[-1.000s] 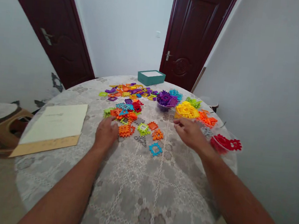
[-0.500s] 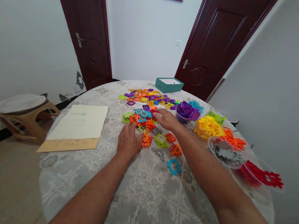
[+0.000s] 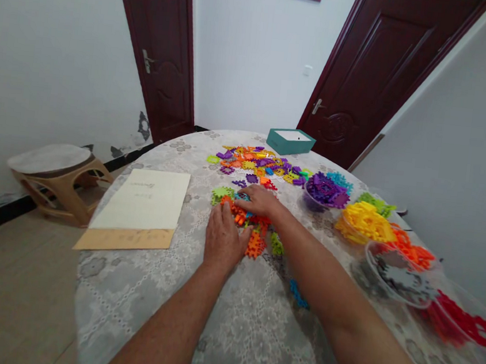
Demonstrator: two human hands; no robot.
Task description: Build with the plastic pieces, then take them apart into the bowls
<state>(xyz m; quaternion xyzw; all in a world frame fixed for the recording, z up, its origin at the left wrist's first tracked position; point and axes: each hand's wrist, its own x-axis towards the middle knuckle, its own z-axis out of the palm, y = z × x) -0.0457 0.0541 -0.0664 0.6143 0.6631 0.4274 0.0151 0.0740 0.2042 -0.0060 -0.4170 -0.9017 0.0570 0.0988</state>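
Lace-patterned cloth covers the round table [image 3: 219,330], with a cream paper sheet [image 3: 146,198] lying on a brown envelope [image 3: 126,239] at its left. Sorted tubs line the right edge — purple pieces [image 3: 326,189], yellow pieces [image 3: 363,220], grey pieces [image 3: 402,274] — and a teal box [image 3: 290,142] sits at the far rim. Loose mixed tiles [image 3: 257,163] spread across the far middle. Left hand [image 3: 223,241] lies flat, palm down, fingers together, holding nothing, just beside a small cluster of orange tiles [image 3: 255,235]. Right hand [image 3: 260,201] rests on that cluster's far end, fingers curled low — whether they pinch a piece I cannot tell.
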